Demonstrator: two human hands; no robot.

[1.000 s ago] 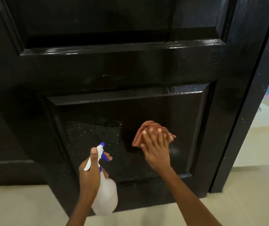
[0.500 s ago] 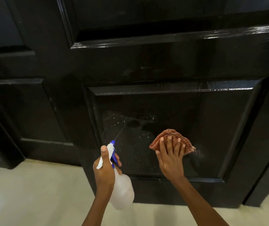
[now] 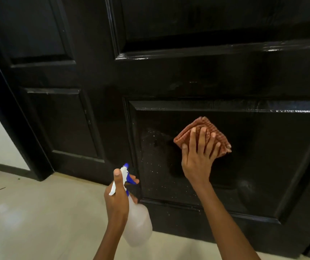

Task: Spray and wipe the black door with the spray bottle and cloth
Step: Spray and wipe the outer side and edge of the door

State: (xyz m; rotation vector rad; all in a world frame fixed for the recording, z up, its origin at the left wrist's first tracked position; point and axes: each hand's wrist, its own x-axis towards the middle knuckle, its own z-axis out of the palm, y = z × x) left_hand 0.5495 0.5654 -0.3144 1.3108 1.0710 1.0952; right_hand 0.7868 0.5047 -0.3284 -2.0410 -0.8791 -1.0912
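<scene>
The glossy black panelled door (image 3: 197, 77) fills most of the view. My right hand (image 3: 198, 158) presses a folded reddish-brown checked cloth (image 3: 216, 130) flat against the upper part of the door's lower right panel. Fine white spray droplets speckle that panel to the left of the cloth. My left hand (image 3: 117, 199) grips the neck of a translucent white spray bottle (image 3: 138, 225) with a blue and white trigger head, its nozzle aimed at the panel's left edge.
A pale tiled floor (image 3: 37, 212) runs along the door's foot. The black door frame (image 3: 6, 109) stands at the left, with a light wall and dark skirting beyond it.
The view has swung left, so the door's left panels and frame now show. My right hand has carried the cloth higher up the panel. The bottle stays pointed at the door.
</scene>
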